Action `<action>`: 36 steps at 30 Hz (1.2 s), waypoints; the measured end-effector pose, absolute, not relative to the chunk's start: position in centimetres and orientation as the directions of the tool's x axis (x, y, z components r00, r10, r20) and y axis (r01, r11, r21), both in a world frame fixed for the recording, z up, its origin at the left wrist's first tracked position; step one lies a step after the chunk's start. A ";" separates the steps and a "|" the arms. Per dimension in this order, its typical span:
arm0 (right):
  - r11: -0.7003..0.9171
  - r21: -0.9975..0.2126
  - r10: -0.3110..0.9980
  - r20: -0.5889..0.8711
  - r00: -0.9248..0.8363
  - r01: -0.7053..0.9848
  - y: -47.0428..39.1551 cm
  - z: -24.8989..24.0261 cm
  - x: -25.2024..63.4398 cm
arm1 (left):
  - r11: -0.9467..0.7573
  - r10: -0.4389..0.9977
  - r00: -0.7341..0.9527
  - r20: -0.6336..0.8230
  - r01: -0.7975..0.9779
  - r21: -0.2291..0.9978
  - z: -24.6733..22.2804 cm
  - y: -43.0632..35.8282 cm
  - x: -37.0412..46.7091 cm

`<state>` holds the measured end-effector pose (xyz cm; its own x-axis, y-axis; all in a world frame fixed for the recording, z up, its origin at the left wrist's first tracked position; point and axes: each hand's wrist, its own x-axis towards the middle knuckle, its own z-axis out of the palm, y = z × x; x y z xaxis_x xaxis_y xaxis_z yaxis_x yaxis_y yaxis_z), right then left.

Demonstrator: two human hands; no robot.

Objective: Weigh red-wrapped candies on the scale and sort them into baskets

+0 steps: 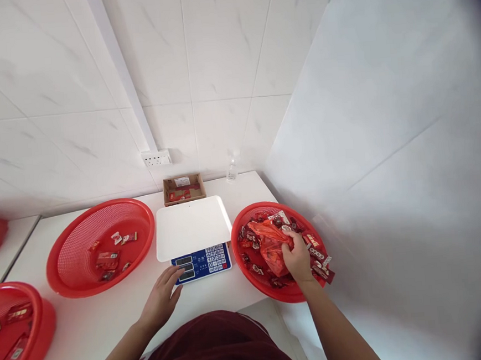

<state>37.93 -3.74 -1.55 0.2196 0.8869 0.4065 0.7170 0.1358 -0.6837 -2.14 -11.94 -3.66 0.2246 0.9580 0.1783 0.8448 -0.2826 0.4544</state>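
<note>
Red thin plastic bag [272, 255] seemed light, limp, best held by its gathered top. Right fingers [288, 249] pinched it closed; left fingers [168, 275] spread loosely, empty.

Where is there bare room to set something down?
The scale's white plate is bare. So is the table between middle basket and left hand, with a smaller patch between bottle and right basket. Crowded: the right basket, with packets, a red bag and the right hand.
</note>
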 end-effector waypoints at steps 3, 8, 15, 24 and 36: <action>0.152 -0.655 0.869 0.445 0.215 0.740 -4.1 -1.4 37.8 | -0.308 0.951 0.256 0.173 0.819 0.485 -2.8 -11.6 -0.9; 0.036 -0.661 0.917 0.320 0.238 0.750 -5.3 -3.0 37.3 | -0.326 0.940 0.317 0.123 0.734 0.595 -0.3 -9.8 1.6; 0.360 -0.541 0.846 0.533 -0.021 0.760 -8.1 0.1 33.5 | -0.388 0.774 0.633 0.005 0.467 0.794 4.5 -5.5 9.5; 0.218 -0.476 0.738 0.651 0.175 0.852 -10.3 2.9 31.9 | -0.244 0.764 0.645 0.012 0.271 0.931 5.9 -3.7 17.2; -0.249 -0.852 0.894 -0.019 0.448 0.460 -10.6 5.3 43.1 | 0.370 0.909 0.201 -0.366 0.019 0.929 2.8 0.8 15.0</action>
<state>43.07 -10.62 5.33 0.4482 0.8937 -0.0186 0.4604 -0.2487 -0.8522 15.03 0.79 2.83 0.2007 0.9088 -0.3657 0.0185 0.3697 0.9290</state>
